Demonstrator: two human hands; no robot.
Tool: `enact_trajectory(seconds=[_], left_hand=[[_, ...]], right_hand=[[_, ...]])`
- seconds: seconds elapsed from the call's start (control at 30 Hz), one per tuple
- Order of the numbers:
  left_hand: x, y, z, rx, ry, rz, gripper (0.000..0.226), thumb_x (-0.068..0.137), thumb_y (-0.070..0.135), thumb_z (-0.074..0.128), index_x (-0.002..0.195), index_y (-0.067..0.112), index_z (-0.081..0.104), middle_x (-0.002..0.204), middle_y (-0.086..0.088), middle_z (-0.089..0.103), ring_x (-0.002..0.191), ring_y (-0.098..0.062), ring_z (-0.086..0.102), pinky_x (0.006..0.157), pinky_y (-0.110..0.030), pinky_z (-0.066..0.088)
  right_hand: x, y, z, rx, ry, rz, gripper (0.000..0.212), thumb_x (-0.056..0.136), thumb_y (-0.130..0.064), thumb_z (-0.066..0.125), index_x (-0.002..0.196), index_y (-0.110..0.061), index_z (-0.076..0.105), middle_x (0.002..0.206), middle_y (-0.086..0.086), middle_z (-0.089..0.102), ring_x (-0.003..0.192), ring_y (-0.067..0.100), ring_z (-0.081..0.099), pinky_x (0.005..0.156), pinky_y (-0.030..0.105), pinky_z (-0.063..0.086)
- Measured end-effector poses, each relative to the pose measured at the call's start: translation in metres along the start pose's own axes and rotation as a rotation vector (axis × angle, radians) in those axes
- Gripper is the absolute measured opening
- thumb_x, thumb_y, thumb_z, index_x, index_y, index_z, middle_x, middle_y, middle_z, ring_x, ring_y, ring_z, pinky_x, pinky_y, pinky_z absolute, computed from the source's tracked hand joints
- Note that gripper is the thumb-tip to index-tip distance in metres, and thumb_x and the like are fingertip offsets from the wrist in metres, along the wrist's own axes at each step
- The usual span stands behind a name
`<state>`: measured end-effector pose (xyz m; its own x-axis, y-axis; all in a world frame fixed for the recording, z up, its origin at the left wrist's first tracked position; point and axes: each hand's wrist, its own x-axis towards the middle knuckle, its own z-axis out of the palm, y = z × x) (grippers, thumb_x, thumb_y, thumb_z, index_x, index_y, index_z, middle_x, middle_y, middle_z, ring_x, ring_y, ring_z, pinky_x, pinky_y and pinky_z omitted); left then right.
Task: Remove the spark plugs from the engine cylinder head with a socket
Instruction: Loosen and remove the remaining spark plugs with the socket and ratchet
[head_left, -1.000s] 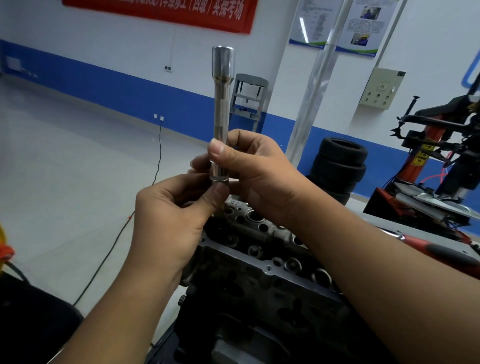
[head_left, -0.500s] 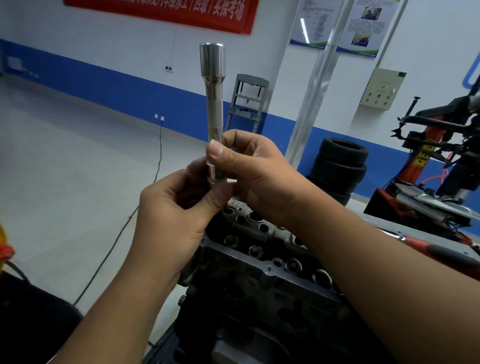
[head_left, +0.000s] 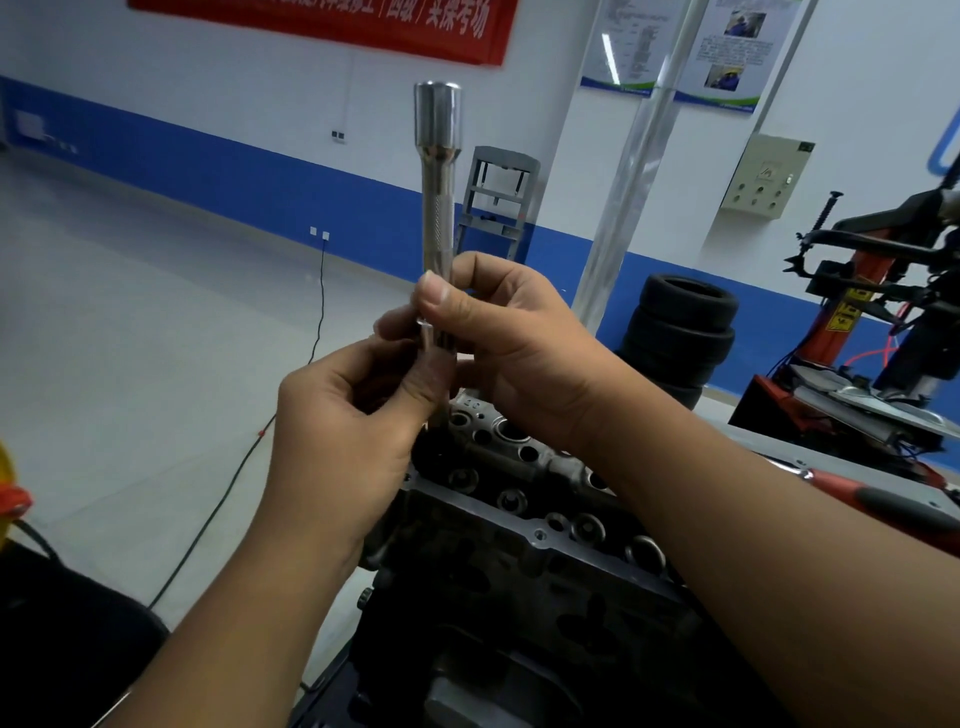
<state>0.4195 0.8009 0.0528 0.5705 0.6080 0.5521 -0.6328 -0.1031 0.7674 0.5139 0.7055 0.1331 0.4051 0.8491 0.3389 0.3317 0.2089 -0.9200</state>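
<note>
A long chrome socket extension (head_left: 438, 171) stands upright above the far end of the engine cylinder head (head_left: 524, 499). Its wide end is on top. My right hand (head_left: 511, 348) pinches the lower part of the shaft between thumb and fingers. My left hand (head_left: 353, 415) grips the bottom end from below, thumb against it. What sits under my left fingers is hidden, and the tool's lower tip cannot be seen. The head's top shows several round bores.
A red-handled tool (head_left: 883, 499) lies on the grey bench behind my right forearm. Stacked tyres (head_left: 680, 332) and a red tyre machine (head_left: 883, 312) stand at the right. A black cable (head_left: 234, 478) runs across the floor at left. A shiny pole (head_left: 631, 171) rises behind my hands.
The extension first shifted a little to the left, then tilted back toward upright. Both hands kept their hold at its lower end.
</note>
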Motion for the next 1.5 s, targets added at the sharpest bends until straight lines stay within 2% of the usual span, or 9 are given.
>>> enact_trajectory(seconds=[0.17, 0.3, 0.47, 0.6, 0.8, 0.97, 1.23, 1.4, 1.5], left_hand=[[0.0012, -0.0008, -0.0018, -0.038, -0.090, -0.036, 0.026, 0.089, 0.040, 0.059, 0.100, 0.035, 0.081, 0.099, 0.004, 0.082, 0.097, -0.014, 0.078, 0.088, -0.021, 0.060], [0.0011, -0.0020, -0.0002, 0.021, 0.007, 0.021, 0.022, 0.075, 0.043, 0.072, 0.096, 0.036, 0.076, 0.091, 0.017, 0.081, 0.087, -0.002, 0.077, 0.072, -0.010, 0.056], [-0.0002, -0.0037, -0.0019, 0.022, 0.053, 0.040, 0.031, 0.061, 0.059, 0.080, 0.087, 0.043, 0.080, 0.091, 0.015, 0.081, 0.089, -0.006, 0.078, 0.076, -0.011, 0.057], [0.0000, -0.0038, -0.0010, 0.033, 0.019, 0.056, 0.020, 0.066, 0.056, 0.079, 0.087, 0.055, 0.079, 0.090, 0.017, 0.081, 0.086, -0.003, 0.077, 0.073, -0.009, 0.055], [0.0001, -0.0053, -0.0018, 0.043, 0.011, -0.026, 0.020, 0.086, 0.059, 0.073, 0.093, 0.043, 0.082, 0.091, 0.008, 0.081, 0.087, -0.012, 0.079, 0.076, -0.018, 0.060], [0.0017, -0.0068, -0.0036, 0.026, -0.068, -0.059, 0.022, 0.103, 0.031, 0.059, 0.106, 0.030, 0.081, 0.101, 0.003, 0.082, 0.097, -0.019, 0.079, 0.088, -0.032, 0.063], [-0.0001, -0.0047, -0.0014, 0.066, 0.068, 0.001, 0.028, 0.069, 0.047, 0.077, 0.091, 0.031, 0.076, 0.087, 0.013, 0.080, 0.083, -0.004, 0.077, 0.068, -0.009, 0.055], [0.0015, -0.0071, -0.0040, 0.008, -0.075, -0.029, 0.019, 0.098, 0.044, 0.065, 0.107, 0.039, 0.081, 0.103, 0.007, 0.082, 0.101, -0.015, 0.078, 0.087, -0.028, 0.063], [0.0020, -0.0069, -0.0036, 0.050, -0.048, -0.004, 0.015, 0.096, 0.042, 0.066, 0.102, 0.042, 0.079, 0.102, 0.011, 0.082, 0.100, -0.013, 0.078, 0.090, -0.030, 0.063]], right_hand=[[-0.0005, -0.0016, 0.0013, 0.000, -0.038, 0.018, 0.019, 0.106, -0.021, 0.054, 0.103, -0.011, 0.069, 0.105, 0.008, 0.075, 0.100, 0.023, 0.071, 0.078, 0.040, 0.061], [0.0010, -0.0006, 0.0006, -0.006, 0.008, 0.059, 0.016, 0.098, -0.029, 0.063, 0.105, -0.015, 0.065, 0.100, 0.009, 0.076, 0.094, 0.022, 0.071, 0.081, 0.046, 0.057], [0.0011, -0.0006, -0.0002, -0.014, 0.034, 0.046, 0.012, 0.101, -0.024, 0.063, 0.098, -0.012, 0.059, 0.096, 0.010, 0.075, 0.090, 0.021, 0.071, 0.079, 0.043, 0.055], [0.0004, -0.0012, -0.0005, -0.019, 0.020, 0.043, 0.013, 0.100, -0.023, 0.064, 0.098, -0.011, 0.060, 0.095, 0.009, 0.075, 0.089, 0.017, 0.072, 0.076, 0.038, 0.058], [0.0021, 0.0015, -0.0006, -0.073, 0.087, -0.030, 0.013, 0.096, -0.014, 0.070, 0.087, -0.010, 0.062, 0.088, 0.010, 0.074, 0.091, 0.017, 0.074, 0.075, 0.039, 0.059], [0.0009, -0.0003, -0.0017, -0.081, 0.051, -0.005, 0.015, 0.103, -0.018, 0.059, 0.093, -0.010, 0.067, 0.095, 0.008, 0.076, 0.091, 0.020, 0.069, 0.078, 0.045, 0.051], [0.0016, 0.0011, -0.0030, -0.067, 0.040, -0.015, 0.010, 0.098, -0.019, 0.067, 0.090, -0.013, 0.064, 0.093, 0.009, 0.076, 0.087, 0.019, 0.073, 0.076, 0.038, 0.060], [0.0001, -0.0011, -0.0020, -0.037, -0.016, -0.005, 0.015, 0.105, -0.018, 0.056, 0.100, -0.009, 0.066, 0.101, 0.010, 0.075, 0.098, 0.023, 0.071, 0.077, 0.041, 0.060], [-0.0007, -0.0014, -0.0012, -0.042, -0.022, 0.024, 0.015, 0.104, -0.022, 0.057, 0.100, -0.012, 0.068, 0.100, 0.008, 0.076, 0.097, 0.022, 0.070, 0.079, 0.043, 0.058]])
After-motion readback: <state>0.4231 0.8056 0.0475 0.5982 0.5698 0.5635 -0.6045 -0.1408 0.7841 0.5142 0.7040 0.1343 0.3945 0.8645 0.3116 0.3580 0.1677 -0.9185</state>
